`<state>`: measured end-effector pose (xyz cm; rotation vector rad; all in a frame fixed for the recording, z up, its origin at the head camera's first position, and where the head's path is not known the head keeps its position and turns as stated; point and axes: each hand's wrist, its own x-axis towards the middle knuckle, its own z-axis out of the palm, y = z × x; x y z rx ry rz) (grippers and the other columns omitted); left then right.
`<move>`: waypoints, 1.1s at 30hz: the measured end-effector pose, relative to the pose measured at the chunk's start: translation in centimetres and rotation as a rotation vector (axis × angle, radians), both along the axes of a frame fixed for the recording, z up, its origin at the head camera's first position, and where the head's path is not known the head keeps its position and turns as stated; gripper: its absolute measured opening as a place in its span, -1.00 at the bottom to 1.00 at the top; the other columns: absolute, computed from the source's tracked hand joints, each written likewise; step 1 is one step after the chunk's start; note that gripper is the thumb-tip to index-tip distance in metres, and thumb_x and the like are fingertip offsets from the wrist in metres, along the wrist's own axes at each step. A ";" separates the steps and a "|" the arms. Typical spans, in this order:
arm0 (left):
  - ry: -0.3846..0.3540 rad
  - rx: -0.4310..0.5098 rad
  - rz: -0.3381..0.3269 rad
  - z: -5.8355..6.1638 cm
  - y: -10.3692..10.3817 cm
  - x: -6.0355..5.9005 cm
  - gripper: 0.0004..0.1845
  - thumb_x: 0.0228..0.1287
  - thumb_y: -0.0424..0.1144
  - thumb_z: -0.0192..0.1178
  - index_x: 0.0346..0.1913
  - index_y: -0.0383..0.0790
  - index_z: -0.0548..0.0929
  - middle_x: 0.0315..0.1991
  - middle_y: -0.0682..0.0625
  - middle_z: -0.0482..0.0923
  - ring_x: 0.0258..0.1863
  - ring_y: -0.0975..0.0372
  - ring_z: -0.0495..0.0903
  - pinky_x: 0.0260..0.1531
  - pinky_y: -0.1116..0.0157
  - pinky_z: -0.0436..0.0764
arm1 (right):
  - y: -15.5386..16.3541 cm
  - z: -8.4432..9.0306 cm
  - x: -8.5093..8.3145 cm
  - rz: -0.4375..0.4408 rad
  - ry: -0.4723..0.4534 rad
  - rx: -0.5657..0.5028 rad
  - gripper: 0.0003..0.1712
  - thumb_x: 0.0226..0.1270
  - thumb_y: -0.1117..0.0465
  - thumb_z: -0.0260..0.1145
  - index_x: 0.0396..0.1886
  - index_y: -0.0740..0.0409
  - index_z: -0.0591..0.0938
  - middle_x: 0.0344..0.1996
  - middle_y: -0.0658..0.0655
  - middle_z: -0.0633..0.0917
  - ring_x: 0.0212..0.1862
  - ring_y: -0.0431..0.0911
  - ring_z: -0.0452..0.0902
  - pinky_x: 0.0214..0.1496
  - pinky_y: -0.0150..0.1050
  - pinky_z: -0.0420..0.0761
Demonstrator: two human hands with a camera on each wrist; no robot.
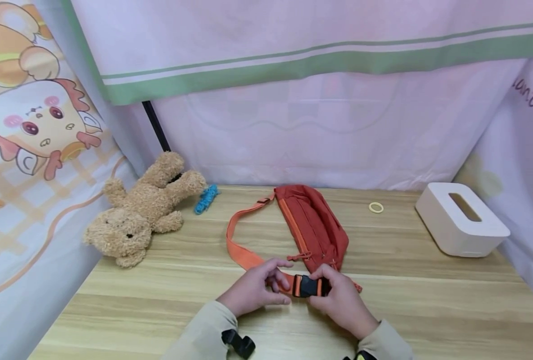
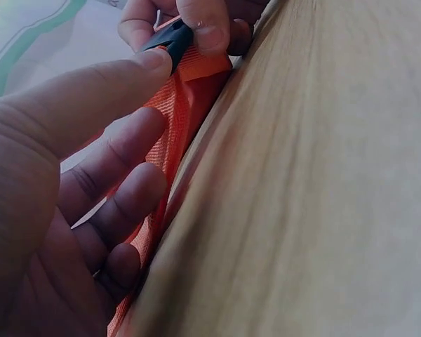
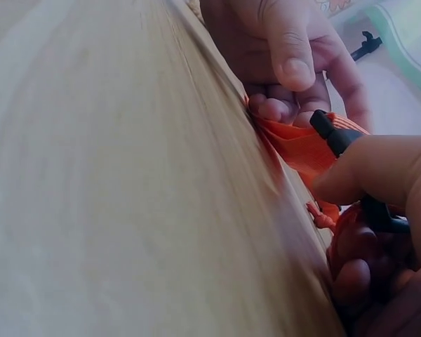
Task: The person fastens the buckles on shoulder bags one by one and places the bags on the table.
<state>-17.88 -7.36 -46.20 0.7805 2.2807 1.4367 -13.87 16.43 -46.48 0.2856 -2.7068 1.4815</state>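
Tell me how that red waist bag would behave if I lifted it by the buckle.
The red waist bag looks like soft fabric, so it would probably sag and swing rather than hold shape. Its orange strap lies in a loose loop, so it is likely floppy. It seems flat and lightly filled, probably light. Both hands already hold the black buckle.

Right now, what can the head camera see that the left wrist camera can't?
Only the head view shows the whole red waist bag, the teddy bear, the blue hair tie, the yellow ring and the white tissue box.

Only the left wrist view shows, close up, the left hand's fingers curled under the orange strap, with the thumb reaching the buckle.

Both show the left hand, the right hand, the black buckle they pinch together, the strap and the wooden table.
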 end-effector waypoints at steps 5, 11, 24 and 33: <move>0.000 0.010 -0.020 -0.2 0.0 -0.1 -0.26 0.11 -0.22 0.53 0.37 -0.01 0.46 -0.23 0.15 0.68 -0.27 0.25 0.62 -0.19 0.34 0.62 | 0.1 0.0 -0.1 0.008 -0.003 0.014 -0.53 -0.18 0.43 0.58 -0.28 -0.06 0.61 -0.20 0.10 0.71 -0.21 -0.08 0.57 -0.27 -0.33 0.59; -0.011 0.017 -0.040 -0.1 0.0 -0.1 -0.26 0.12 -0.24 0.52 0.37 0.00 0.46 -0.23 0.13 0.69 -0.27 0.24 0.63 -0.19 0.34 0.62 | 0.3 0.0 -0.2 0.024 -0.009 0.027 -0.53 -0.19 0.44 0.58 -0.29 -0.05 0.62 -0.24 0.10 0.71 -0.25 -0.07 0.56 -0.30 -0.32 0.58; -0.011 -0.027 -0.021 -0.3 -0.1 -0.1 -0.31 0.12 -0.20 0.53 0.33 0.10 0.51 -0.11 0.18 0.66 -0.21 0.32 0.62 -0.16 0.33 0.61 | 0.6 -0.1 -0.5 -0.020 -0.032 0.022 -0.57 -0.17 0.44 0.55 -0.35 -0.04 0.57 -0.27 0.09 0.69 -0.30 -0.09 0.56 -0.36 -0.32 0.60; -0.016 0.031 -0.035 -0.4 -0.1 0.0 -0.66 0.24 -0.29 0.43 0.04 0.04 0.66 -0.35 0.15 0.68 -0.33 0.31 0.65 -0.33 0.38 0.59 | 0.5 -0.2 -0.6 -0.028 -0.068 0.001 -0.58 -0.11 0.44 0.54 -0.29 0.00 0.58 -0.21 0.15 0.67 -0.33 -0.10 0.56 -0.40 -0.32 0.61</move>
